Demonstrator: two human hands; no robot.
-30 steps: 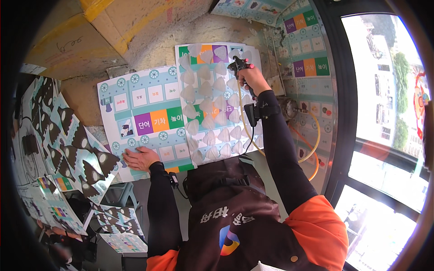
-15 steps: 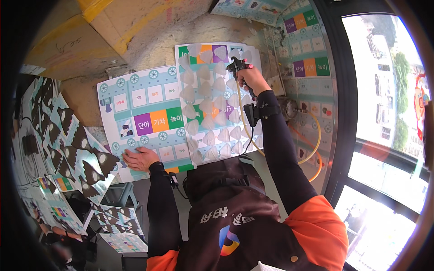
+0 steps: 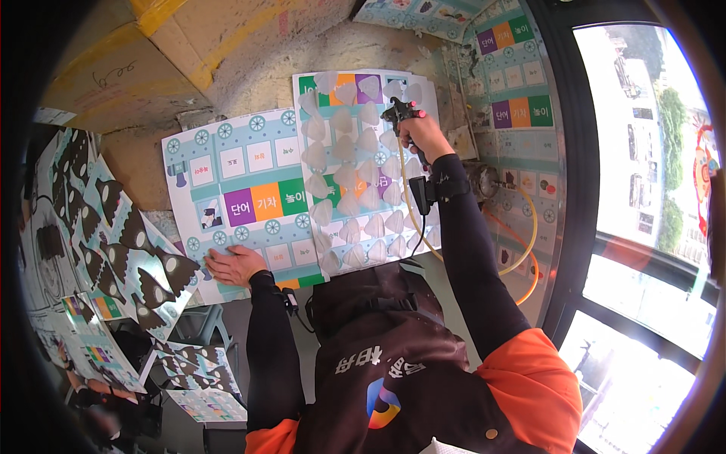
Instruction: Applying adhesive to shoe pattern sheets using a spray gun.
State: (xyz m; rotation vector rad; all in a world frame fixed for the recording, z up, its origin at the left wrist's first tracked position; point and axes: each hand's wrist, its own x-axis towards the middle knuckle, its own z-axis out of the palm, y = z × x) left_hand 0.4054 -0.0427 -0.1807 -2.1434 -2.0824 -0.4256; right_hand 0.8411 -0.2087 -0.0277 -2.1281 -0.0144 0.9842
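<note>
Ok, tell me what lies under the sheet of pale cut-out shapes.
Under the sheet of pale shapes lies a printed board with coloured squares; its right part is covered. The right hand holds a spray gun above.

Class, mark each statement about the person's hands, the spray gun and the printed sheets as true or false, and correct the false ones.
1. The right hand grips a black spray gun. True.
2. The left hand is lifted clear of the table. False: it lies flat on the lower edge of the coloured printed sheet.
3. A yellow hose hangs below the spray gun. True.
4. The sheet of pale cut-out shapes is under the left hand. False: it lies under the spray gun, on the right-hand side.
5. Both hands hold the spray gun. False: only the right one does.
</note>
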